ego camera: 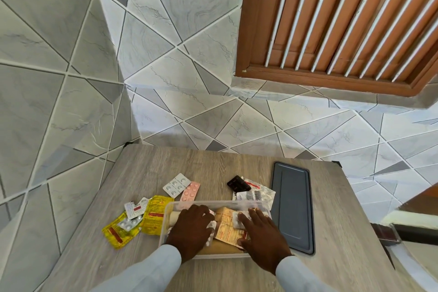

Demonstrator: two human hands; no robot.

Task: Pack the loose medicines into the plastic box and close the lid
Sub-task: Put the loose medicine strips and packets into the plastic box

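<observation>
A clear plastic box [213, 203] sits on the wooden table [147, 168] near its front, holding tan and orange medicine packets [226, 230]. Both my hands are inside it. My left hand [189, 230] lies flat on white blister strips at the box's left. My right hand [259, 237] presses on the packets at the right, fingers spread. The grey lid [294, 206] lies flat to the right of the box. Loose medicines remain outside: yellow sachets [155, 217] and blister strips at the left, a silver strip [176, 185] and a pink strip [190, 191] behind, a black strip [238, 184] and foil strips behind right.
The table stands in a corner of grey tiled walls [71, 102], with a wooden louvred window [343, 19] above right. A clear object with a dark base [388, 237] sits beyond the table's right edge.
</observation>
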